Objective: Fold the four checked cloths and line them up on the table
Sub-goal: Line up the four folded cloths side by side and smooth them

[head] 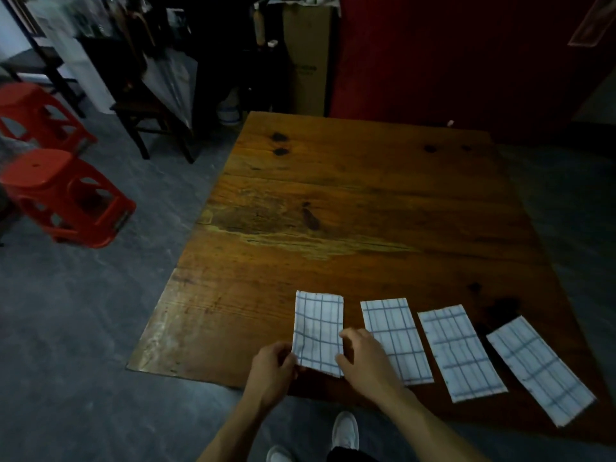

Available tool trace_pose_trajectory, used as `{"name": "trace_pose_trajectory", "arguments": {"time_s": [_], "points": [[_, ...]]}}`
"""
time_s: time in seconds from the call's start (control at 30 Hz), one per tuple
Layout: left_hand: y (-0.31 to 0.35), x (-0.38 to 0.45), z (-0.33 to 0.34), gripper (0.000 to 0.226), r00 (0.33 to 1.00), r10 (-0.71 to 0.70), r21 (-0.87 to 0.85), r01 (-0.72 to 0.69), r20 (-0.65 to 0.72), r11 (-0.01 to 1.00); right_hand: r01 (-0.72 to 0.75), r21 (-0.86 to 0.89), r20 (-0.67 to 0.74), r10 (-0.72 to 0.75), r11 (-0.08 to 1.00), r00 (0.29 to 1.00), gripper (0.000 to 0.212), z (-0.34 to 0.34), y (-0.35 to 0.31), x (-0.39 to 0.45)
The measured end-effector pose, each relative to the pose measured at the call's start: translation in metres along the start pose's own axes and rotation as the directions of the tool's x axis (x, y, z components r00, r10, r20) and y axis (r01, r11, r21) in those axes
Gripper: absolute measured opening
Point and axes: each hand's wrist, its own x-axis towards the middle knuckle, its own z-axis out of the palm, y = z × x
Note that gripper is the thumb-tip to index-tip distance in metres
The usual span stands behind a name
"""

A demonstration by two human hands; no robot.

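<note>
Four folded checked cloths (460,353) lie in a row on the wooden surface (350,201) — left hand (271,373) and right hand (363,356) pinching the leftmost cloth (318,328) with curled fingers.

Reaching forward from the bottom of the view with both bare forearms, converging over the near edge of the brown wooden table (366,201). Pinching with the bare left hand (274,368), fingers curled and thumb tucked against the near left corner of the folded white cloth with blue checks (319,325). Gripping with the bare right hand (363,356), knuckles up, fingers curled over that cloth's near right edge. Keeping both wrists roughly straight, hands close together with only the cloth's width between them. Standing with white-shoed feet just below the arms.
</note>
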Motion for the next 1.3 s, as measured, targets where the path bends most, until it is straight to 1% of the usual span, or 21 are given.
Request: {"name": "trace_pose_trajectory", "arguments": {"time_s": [0.07, 0.1, 0.13, 0.17, 0.2, 0.23, 0.27, 0.33, 0.37, 0.4, 0.47, 0.57, 0.7, 0.8, 0.87, 0.97, 1.03, 1.13, 1.3], "points": [[0.0, 0.004, -0.003, 0.016, 1.0, -0.004, 0.056, 0.003, 0.024, 0.998, 0.0, 0.004, 0.008, 0.0, 1.0, 1.0, 0.046, 0.002, 0.001, 0.0], [-0.001, 0.006, -0.004, 0.013, 1.0, -0.007, 0.123, 0.006, 0.007, 0.992, -0.003, 0.007, 0.01, 0.003, 1.0, 1.0, 0.046, 0.003, 0.001, 0.001], [-0.002, 0.009, -0.005, 0.01, 0.999, 0.014, 0.239, -0.004, -0.038, 0.971, -0.008, 0.006, 0.013, 0.008, 1.0, 1.0, 0.047, 0.004, 0.001, 0.002], [-0.003, 0.011, -0.006, 0.01, 0.994, 0.045, 0.376, -0.006, -0.096, 0.927, -0.009, 0.0, 0.008, 0.009, 1.0, 1.0, 0.048, 0.005, 0.002, 0.002], [-0.003, 0.012, -0.008, 0.012, 0.985, 0.086, 0.476, -0.005, -0.149, 0.879, -0.009, -0.012, 0.002, 0.009, 1.0, 1.0, 0.048, 0.006, 0.002, 0.003], [-0.002, 0.015, -0.009, 0.012, 0.975, 0.132, 0.524, -0.021, -0.176, 0.852, -0.006, -0.033, -0.009, 0.006, 0.999, 1.0, 0.049, 0.007, 0.002, 0.004], [-0.002, 0.019, -0.01, 0.011, 0.969, 0.178, 0.538, -0.058, -0.173, 0.841, -0.002, -0.06, -0.018, 0.001, 0.998, 1.0, 0.05, 0.007, 0.002, 0.004], [-0.002, 0.028, -0.012, 0.006, 0.961, 0.258, 0.57, -0.158, -0.099, 0.806, 0.008, -0.116, -0.031, -0.012, 0.993, 0.999, 0.053, 0.009, 0.003, 0.003], [-0.004, 0.033, -0.012, 0.011, 0.957, 0.287, 0.593, -0.204, -0.048, 0.779, 0.012, -0.138, -0.036, -0.017, 0.99, 0.999, 0.055, 0.01, 0.004, 0.003], [-0.006, 0.036, -0.011, 0.018, 0.956, 0.294, 0.596, -0.234, -0.003, 0.768, 0.011, -0.149, -0.036, -0.016, 0.989, 0.999, 0.057, 0.011, 0.004, 0.002], [-0.006, 0.04, -0.008, 0.032, 0.966, 0.255, 0.57, -0.232, 0.041, 0.788, 0.0, -0.151, -0.033, -0.005, 0.988, 0.999, 0.061, 0.015, 0.004, 0.0], [-0.006, 0.042, -0.002, 0.042, 0.973, 0.215, 0.568, -0.223, 0.083, 0.793, -0.029, -0.147, -0.048, 0.022, 0.989, 0.999, 0.064, 0.02, 0.003, -0.002], [-0.006, 0.042, 0.005, 0.038, 0.977, 0.19, 0.576, -0.21, 0.096, 0.79, -0.059, -0.057, -0.045, 0.057, 0.997, 0.997, 0.064, 0.024, -0.001, 0.0], [-0.005, 0.046, 0.009, 0.035, 0.973, 0.206, 0.584, -0.228, 0.106, 0.779, -0.078, 0.073, -0.022, 0.08, 0.994, 0.997, 0.061, 0.026, -0.004, 0.0], [-0.003, 0.05, 0.013, 0.031, 0.968, 0.224, 0.594, -0.248, 0.116, 0.765, -0.09, 0.117, -0.018, 0.093, 0.989, 0.996, 0.059, 0.03, -0.004, -0.004], [0.002, 0.057, 0.017, 0.034, 0.963, 0.239, 0.613, -0.262, 0.121, 0.745, -0.087, 0.119, -0.025, 0.09, 0.989, 0.996, 0.056, 0.034, -0.001, -0.009], [0.003, 0.06, 0.018, 0.034, 0.965, 0.236, 0.614, -0.257, 0.117, 0.747, -0.08, 0.097, -0.026, 0.083, 0.992, 0.996, 0.059, 0.035, 0.0, -0.008], [0.003, 0.062, 0.018, 0.032, 0.967, 0.232, 0.59, -0.251, 0.11, 0.768, -0.081, 0.064, -0.005, 0.082, 0.995, 0.997, 0.066, 0.03, -0.001, -0.003], [0.003, 0.057, 0.02, 0.043, 0.976, 0.201, 0.544, -0.213, 0.082, 0.811, -0.08, 0.09, 0.0, 0.08, 0.993, 0.997, 0.068, 0.021, -0.001, 0.008]]}}
